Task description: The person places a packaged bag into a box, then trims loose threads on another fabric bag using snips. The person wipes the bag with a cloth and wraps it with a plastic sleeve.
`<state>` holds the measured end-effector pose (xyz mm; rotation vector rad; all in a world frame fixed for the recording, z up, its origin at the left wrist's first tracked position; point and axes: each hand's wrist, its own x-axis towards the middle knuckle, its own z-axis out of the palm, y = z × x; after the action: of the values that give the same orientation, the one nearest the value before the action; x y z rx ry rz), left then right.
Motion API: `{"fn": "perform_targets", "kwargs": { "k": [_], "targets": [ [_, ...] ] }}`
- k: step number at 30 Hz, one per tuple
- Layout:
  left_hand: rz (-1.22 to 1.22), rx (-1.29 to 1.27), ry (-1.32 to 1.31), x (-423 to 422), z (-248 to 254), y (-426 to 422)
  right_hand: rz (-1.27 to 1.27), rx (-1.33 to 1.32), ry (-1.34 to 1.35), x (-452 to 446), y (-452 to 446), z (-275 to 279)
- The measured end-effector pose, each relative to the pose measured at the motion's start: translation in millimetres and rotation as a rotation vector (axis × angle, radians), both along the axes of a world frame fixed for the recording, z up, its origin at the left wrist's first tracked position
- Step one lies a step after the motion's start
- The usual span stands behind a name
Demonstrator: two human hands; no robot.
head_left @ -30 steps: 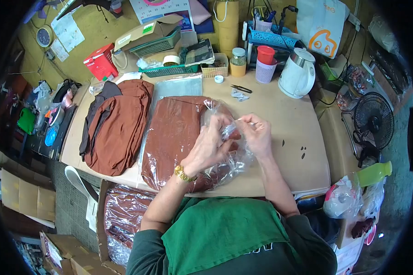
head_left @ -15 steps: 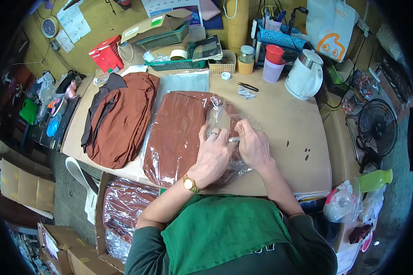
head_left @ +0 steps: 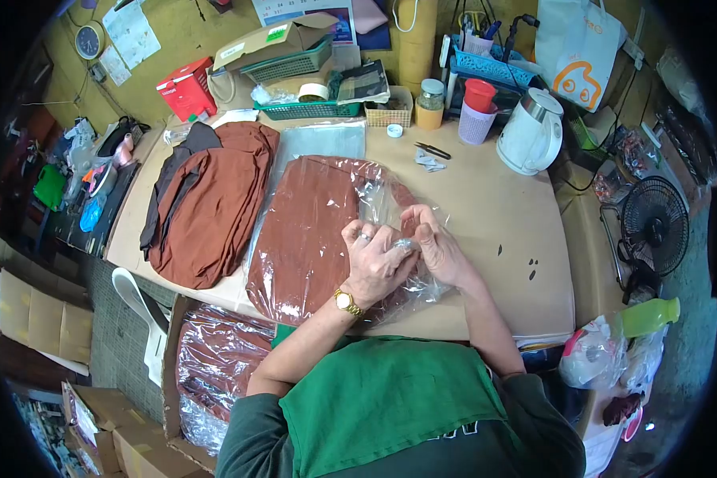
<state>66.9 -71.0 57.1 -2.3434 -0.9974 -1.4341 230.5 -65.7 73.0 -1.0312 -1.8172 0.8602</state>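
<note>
A clear plastic bag [head_left: 303,231] with a folded red-brown garment inside lies on the table in front of me. Over its right part, my left hand [head_left: 374,259] is closed on gathered plastic, a ring and a gold watch showing. Touching the same bunched plastic, my right hand [head_left: 438,247] has its thumb and index finger bent together, the other fingers partly hidden. Loose clear film spreads below and right of both hands. To the left lie folded brown garments [head_left: 207,207] with a dark one beneath.
Small black snips [head_left: 433,150] lie behind the bag, near a white kettle [head_left: 530,131], a red cup [head_left: 479,95] and a jar [head_left: 429,105]. Green baskets [head_left: 311,109] line the back. A carton [head_left: 175,374] of bagged garments stands below the front edge; a fan [head_left: 655,219] is at right.
Since a second ago, both hands have moved lower and closer together over the bag, gathering the plastic between them. The whole view has shifted slightly.
</note>
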Motion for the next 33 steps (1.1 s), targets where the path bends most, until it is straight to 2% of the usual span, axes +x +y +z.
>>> {"fn": "perform_targets", "kwargs": {
  "k": [2, 5, 9, 11, 15, 17, 18, 20, 21, 23, 24, 25, 26, 30, 32, 33],
  "targets": [
    [-0.009, -0.009, -0.041, 2.5, 1.6, -3.8, -0.05, -0.186, 0.015, 2.2, -1.0, 11.8],
    [-0.03, -0.049, -0.039, 2.1, -2.9, -5.6, -0.106, -0.253, 0.154, 0.6, 2.6, 5.4],
    [-0.034, -0.054, -0.033, -0.3, -4.7, -10.5, -0.164, -0.229, 0.185, -0.5, 4.1, -3.9],
    [-0.033, -0.118, -0.016, -5.3, -7.1, -12.7, -0.052, -0.269, 0.508, 0.8, 8.4, -7.4],
    [-0.086, -0.118, -0.06, -6.2, -2.4, -15.3, -0.144, -0.326, 0.728, 0.7, 8.3, 1.0],
    [-0.231, -0.209, -0.165, -5.6, 5.1, -18.9, -0.188, -0.48, 1.087, 4.1, 12.2, 3.1],
    [-0.234, -0.211, -0.166, -6.3, 4.7, -19.5, -0.191, -0.48, 1.087, 9.9, 16.5, -2.5],
    [-0.469, -0.588, -0.499, -10.4, 3.8, -20.5, 0.014, -0.558, 1.455, 24.9, 25.2, -19.1],
    [-0.53, -0.703, -0.628, -12.3, 1.8, -20.1, 0.014, -0.559, 1.455, 29.9, 25.0, -23.8],
    [-0.486, -0.789, -0.625, -24.3, -3.0, -15.1, 0.277, -0.468, 1.334, 34.5, 23.3, -28.9],
    [-0.44, -0.875, -0.621, -28.5, -1.9, -13.8, 0.281, -0.471, 1.332, 25.4, 11.9, -14.9],
    [-0.322, -0.777, -0.536, -30.0, 1.4, -14.1, 0.175, -0.143, 0.751, 14.1, -5.0, 0.9],
    [-0.317, -0.776, -0.538, -30.1, 12.4, -17.4, 0.063, 0.17, 0.164, 4.3, -16.9, 10.3],
    [-0.324, -0.785, -0.473, -17.7, 31.8, -31.2, -0.04, 0.245, 0.074, -11.3, -21.2, -12.7],
    [-0.396, -0.986, -0.697, -1.5, 39.1, -37.9, -0.111, 0.029, 0.39, -21.7, -19.0, -20.7],
    [-0.408, -0.828, -0.597, 2.0, 26.7, -32.1, -0.048, -0.149, 0.575, -25.2, -25.4, -10.2]
  ]
}}
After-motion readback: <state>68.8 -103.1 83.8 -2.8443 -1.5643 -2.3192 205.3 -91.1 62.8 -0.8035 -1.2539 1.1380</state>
